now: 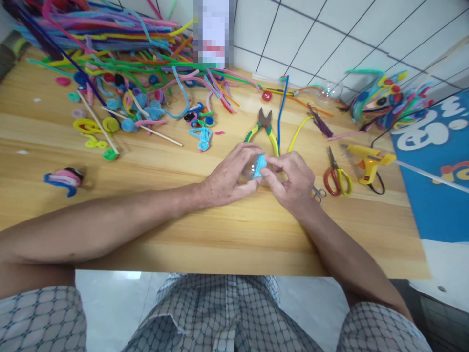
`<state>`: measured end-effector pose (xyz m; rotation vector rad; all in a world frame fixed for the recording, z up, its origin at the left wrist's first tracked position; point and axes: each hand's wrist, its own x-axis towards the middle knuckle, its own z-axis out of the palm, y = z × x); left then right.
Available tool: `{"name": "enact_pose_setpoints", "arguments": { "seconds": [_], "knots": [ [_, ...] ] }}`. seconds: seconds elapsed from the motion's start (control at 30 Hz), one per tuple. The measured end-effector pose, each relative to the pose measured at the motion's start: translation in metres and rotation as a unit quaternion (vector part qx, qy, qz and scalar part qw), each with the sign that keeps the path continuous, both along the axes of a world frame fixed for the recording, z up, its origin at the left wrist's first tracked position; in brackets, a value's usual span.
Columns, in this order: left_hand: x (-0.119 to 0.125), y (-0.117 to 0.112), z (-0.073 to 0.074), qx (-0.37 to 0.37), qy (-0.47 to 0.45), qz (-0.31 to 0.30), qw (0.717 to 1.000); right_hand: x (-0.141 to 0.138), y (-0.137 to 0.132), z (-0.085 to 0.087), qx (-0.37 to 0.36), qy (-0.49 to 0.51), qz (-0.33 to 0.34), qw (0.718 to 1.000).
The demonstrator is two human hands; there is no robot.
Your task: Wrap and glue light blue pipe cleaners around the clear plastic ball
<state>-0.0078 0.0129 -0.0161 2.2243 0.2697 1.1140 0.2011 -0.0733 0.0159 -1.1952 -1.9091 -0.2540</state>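
Note:
Both hands meet over the middle of the wooden table (220,234). My left hand (229,176) curls its fingers around a small clear round piece (251,170) with a light blue pipe cleaner (261,165) wrapped on it. My right hand (291,181) pinches the same blue pipe cleaner from the right with thumb and fingertips. Just behind the hands lie pliers (264,128) with yellow-green handles.
A big heap of coloured pipe cleaners (110,34) and coiled pieces (120,105) fills the back left. Red-yellow scissors (337,177) and a yellow glue gun (368,161) lie to the right. A blue sheet (436,181) covers the far right. A pink-blue coil (66,178) sits left.

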Motion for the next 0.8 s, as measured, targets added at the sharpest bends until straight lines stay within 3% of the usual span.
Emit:
{"name": "enact_pose_setpoints", "arguments": {
  "seconds": [0.53, 0.8],
  "knots": [
    [0.0, 0.0004, 0.0005, 0.003, 0.0, 0.01, 1.0, 0.0021, 0.0016, 0.0002, 0.002, -0.007, 0.018, 1.0],
    [0.0002, -0.0013, 0.0005, -0.011, 0.006, 0.006, 1.0, 0.0047, -0.0026, 0.0031, -0.034, -0.021, -0.012, 0.999]
  ]
}}
